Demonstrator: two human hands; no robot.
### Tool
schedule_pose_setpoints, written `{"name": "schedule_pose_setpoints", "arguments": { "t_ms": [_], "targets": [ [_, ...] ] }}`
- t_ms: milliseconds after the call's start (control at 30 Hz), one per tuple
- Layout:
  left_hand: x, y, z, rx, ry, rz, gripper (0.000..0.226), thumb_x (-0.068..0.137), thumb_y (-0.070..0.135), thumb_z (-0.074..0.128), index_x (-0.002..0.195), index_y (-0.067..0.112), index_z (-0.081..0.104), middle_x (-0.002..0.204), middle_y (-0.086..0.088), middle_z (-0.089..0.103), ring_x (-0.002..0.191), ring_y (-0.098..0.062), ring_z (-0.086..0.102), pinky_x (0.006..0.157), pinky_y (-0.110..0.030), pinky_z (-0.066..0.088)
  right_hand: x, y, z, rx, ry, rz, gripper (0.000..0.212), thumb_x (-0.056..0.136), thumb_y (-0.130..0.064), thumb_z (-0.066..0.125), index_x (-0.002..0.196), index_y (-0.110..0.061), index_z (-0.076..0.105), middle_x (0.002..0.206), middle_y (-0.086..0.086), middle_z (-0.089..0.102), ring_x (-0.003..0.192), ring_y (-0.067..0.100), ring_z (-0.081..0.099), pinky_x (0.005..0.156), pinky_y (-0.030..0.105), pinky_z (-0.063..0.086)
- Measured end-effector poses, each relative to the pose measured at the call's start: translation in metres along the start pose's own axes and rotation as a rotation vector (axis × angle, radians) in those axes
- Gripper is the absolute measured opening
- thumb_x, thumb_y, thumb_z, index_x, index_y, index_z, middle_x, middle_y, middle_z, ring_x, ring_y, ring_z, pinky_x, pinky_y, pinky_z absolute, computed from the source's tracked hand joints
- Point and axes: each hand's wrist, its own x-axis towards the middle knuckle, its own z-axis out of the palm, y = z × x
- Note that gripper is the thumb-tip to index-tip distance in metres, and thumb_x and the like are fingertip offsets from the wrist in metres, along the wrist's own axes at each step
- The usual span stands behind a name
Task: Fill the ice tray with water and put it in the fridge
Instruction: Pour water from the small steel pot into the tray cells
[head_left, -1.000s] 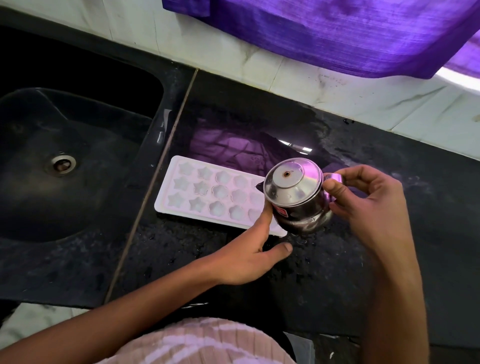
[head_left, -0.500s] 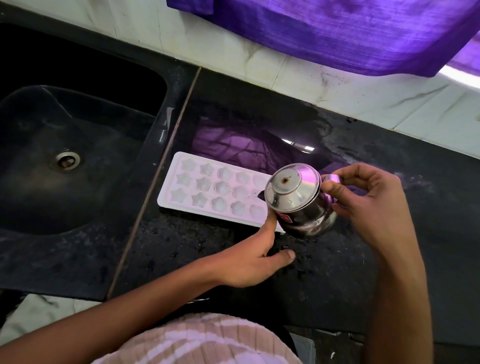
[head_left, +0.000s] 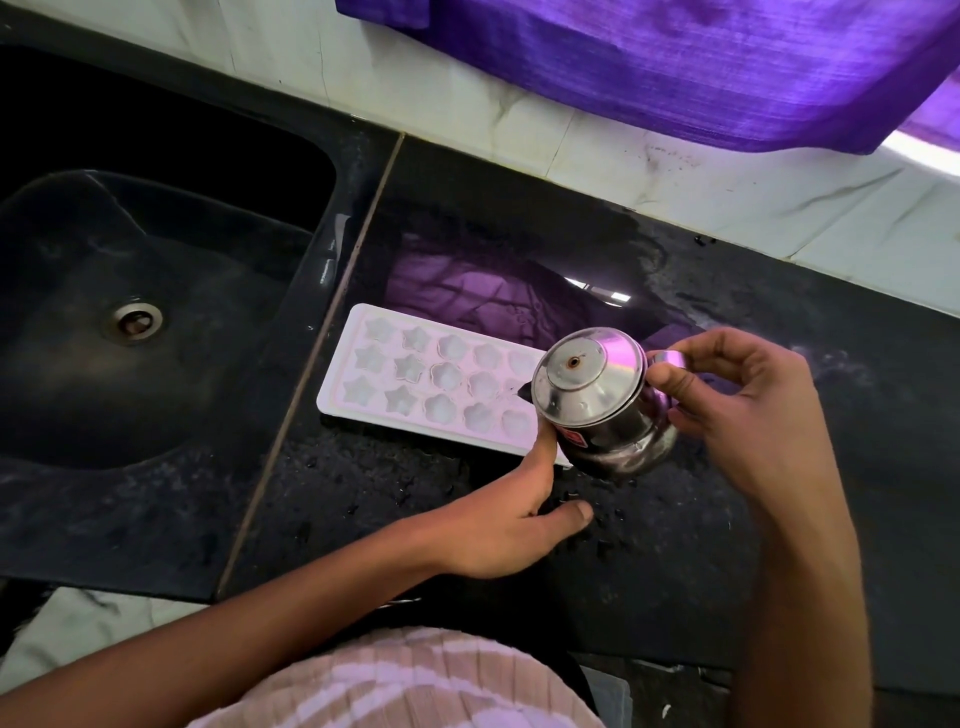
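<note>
A white ice tray (head_left: 410, 379) with star and flower shaped cells lies flat on the black counter (head_left: 779, 467), just right of the sink. My right hand (head_left: 737, 415) grips the handle of a small lidded steel jug (head_left: 597, 400), tilted with its spout over the tray's right end. A thin stream of water runs from the spout into a cell. My left hand (head_left: 509, 519) rests on the counter, its index finger pressing the tray's near right edge beside the jug. The jug hides the tray's right end.
A black sink (head_left: 130, 322) with a round drain lies to the left, a seam separating it from the counter. A white tiled wall (head_left: 675, 171) runs along the back. Purple cloth (head_left: 701, 57) hangs over the wall. Water droplets speckle the counter near my hands.
Hands, jug and tray keep nearly the same pose. The view has shifted slightly, and the jug stays tilted over the tray's right end.
</note>
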Motion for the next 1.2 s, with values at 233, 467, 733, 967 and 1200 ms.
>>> {"name": "schedule_pose_setpoints", "arguments": {
  "t_ms": [233,467,733,967,1200],
  "targets": [
    [-0.003,0.008,0.002,0.005,0.051,0.021,0.091,0.099,0.017,0.046,0.138,0.031,-0.036,0.126,0.044,-0.027,0.115,0.039,-0.01,0.097,0.008,0.01,-0.001,-0.005,-0.002,0.125,0.006,-0.006,0.008,0.078,-0.014,0.07,0.077,-0.02,0.065,0.077,-0.007,0.073,0.068,0.012,0.068,0.067,0.037,0.059],
    [-0.006,0.012,0.002,-0.012,0.104,0.042,0.096,0.098,0.023,0.047,0.133,0.038,-0.041,0.131,0.039,-0.034,0.138,0.008,-0.015,0.117,-0.019,0.007,0.003,-0.008,-0.001,0.196,0.015,-0.006,0.003,0.081,-0.013,0.068,0.082,-0.014,0.065,0.082,-0.003,0.073,0.07,0.014,0.066,0.066,0.036,0.058],
    [-0.001,0.011,-0.007,0.0,0.218,0.109,0.094,0.097,0.017,0.05,0.138,0.037,-0.032,0.153,0.025,-0.02,0.141,0.009,-0.011,0.12,-0.037,0.011,0.017,-0.017,0.008,0.227,-0.002,0.0,0.016,0.07,-0.027,0.068,0.08,-0.015,0.065,0.077,0.002,0.072,0.064,0.015,0.064,0.068,0.048,0.059],
    [0.009,0.004,-0.022,-0.066,0.277,0.053,0.088,0.097,0.009,0.048,0.145,0.029,-0.023,0.134,0.046,-0.015,0.115,0.04,-0.006,0.089,0.009,0.021,0.04,-0.018,0.025,0.132,-0.022,-0.027,0.007,0.076,-0.022,0.074,0.079,-0.02,0.068,0.073,0.0,0.072,0.062,0.014,0.064,0.063,0.04,0.057],
    [0.017,-0.007,-0.03,-0.093,0.296,0.014,0.083,0.097,0.013,0.048,0.148,0.032,-0.015,0.136,0.048,-0.006,0.121,0.036,-0.004,0.098,0.007,0.01,0.052,-0.02,0.036,0.026,-0.001,-0.045,0.009,0.075,-0.028,0.077,0.074,-0.028,0.068,0.072,-0.009,0.071,0.067,0.009,0.068,0.071,0.045,0.059]
  ]
}}
